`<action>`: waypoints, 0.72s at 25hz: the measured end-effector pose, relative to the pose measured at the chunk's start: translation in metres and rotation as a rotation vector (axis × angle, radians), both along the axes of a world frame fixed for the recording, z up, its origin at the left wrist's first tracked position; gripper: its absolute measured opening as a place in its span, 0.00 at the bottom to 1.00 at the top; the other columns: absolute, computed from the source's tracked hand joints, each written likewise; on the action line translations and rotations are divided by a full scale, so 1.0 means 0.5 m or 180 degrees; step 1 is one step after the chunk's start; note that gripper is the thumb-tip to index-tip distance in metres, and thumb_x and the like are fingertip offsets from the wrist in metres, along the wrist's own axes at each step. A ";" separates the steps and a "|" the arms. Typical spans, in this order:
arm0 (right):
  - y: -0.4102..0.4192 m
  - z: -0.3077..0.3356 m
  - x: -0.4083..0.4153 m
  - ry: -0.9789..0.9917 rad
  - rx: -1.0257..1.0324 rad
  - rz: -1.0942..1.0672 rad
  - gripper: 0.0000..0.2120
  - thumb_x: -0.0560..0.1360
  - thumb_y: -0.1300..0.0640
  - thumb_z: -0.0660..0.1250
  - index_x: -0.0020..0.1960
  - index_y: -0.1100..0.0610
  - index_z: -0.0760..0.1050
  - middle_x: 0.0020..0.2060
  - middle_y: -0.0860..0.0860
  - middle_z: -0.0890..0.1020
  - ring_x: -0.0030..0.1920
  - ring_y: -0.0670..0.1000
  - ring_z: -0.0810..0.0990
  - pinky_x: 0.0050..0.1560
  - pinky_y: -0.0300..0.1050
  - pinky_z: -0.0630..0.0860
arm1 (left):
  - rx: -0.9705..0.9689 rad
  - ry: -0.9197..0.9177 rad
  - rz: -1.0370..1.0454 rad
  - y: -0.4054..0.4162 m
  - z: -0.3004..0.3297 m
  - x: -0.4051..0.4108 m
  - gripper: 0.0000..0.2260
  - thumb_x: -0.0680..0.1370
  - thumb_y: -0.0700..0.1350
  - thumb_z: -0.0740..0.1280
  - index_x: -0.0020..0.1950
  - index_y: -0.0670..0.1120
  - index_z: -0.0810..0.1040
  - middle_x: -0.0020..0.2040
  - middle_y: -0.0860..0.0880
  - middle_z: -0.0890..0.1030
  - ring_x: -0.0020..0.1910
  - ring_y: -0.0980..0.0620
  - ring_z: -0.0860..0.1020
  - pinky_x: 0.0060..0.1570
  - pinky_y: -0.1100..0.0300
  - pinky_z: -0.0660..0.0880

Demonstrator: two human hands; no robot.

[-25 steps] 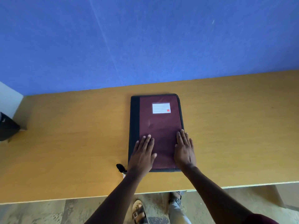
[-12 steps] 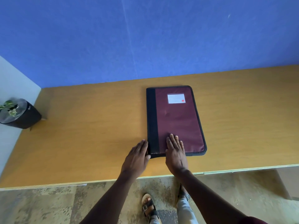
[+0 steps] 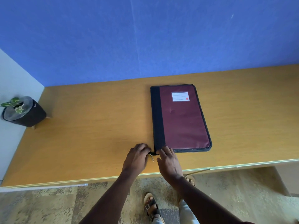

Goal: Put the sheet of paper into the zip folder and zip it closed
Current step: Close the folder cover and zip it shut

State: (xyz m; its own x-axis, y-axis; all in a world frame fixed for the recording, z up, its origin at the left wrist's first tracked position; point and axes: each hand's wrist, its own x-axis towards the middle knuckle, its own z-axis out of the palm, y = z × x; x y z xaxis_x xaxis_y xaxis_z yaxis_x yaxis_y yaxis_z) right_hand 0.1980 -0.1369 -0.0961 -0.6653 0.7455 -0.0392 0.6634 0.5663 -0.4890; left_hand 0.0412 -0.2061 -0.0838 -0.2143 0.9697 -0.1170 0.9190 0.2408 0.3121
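Observation:
A maroon zip folder (image 3: 182, 120) with a black spine strip and a white label lies shut and flat on the wooden table (image 3: 97, 130). Its near left corner has a black zipper end with a small metal pull (image 3: 152, 157) hanging off it. My left hand (image 3: 137, 157) is beside that corner, fingers curled onto the black zipper end. My right hand (image 3: 168, 160) rests at the folder's near edge, fingertips touching the corner. No sheet of paper is visible.
A small potted plant (image 3: 22, 110) in a dark pot stands at the table's far left by a white wall. A blue wall backs the table. The table's front edge runs just below my hands, with floor and my sandalled feet beneath.
Both hands slid off the folder's cover to its near left corner. My left hand now pinches the zipper end. The view shifted left, revealing the plant.

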 end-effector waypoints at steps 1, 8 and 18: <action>-0.006 -0.001 -0.004 -0.0026 -0.0097 -0.0011 0.07 0.74 0.61 0.65 0.52 0.56 0.75 0.49 0.51 0.75 0.46 0.54 0.75 0.45 0.48 0.76 | 0.0003 0.0008 0.0008 0.001 0.001 -0.001 0.14 0.78 0.42 0.65 0.62 0.51 0.79 0.61 0.53 0.76 0.61 0.51 0.74 0.58 0.55 0.74; -0.025 0.002 -0.041 -0.0210 -0.0553 -0.0270 0.07 0.75 0.51 0.63 0.47 0.54 0.75 0.45 0.52 0.79 0.39 0.56 0.78 0.35 0.44 0.67 | -0.0092 -0.0137 0.0150 -0.002 -0.001 -0.003 0.12 0.78 0.43 0.63 0.60 0.49 0.80 0.56 0.50 0.75 0.58 0.48 0.72 0.52 0.53 0.74; -0.013 0.001 -0.042 -0.0472 -0.0289 -0.0335 0.06 0.77 0.57 0.60 0.44 0.55 0.75 0.41 0.52 0.81 0.34 0.55 0.79 0.32 0.43 0.68 | -0.0110 -0.0118 0.0004 0.008 0.010 -0.008 0.08 0.80 0.46 0.62 0.54 0.49 0.79 0.52 0.52 0.76 0.57 0.50 0.73 0.45 0.53 0.77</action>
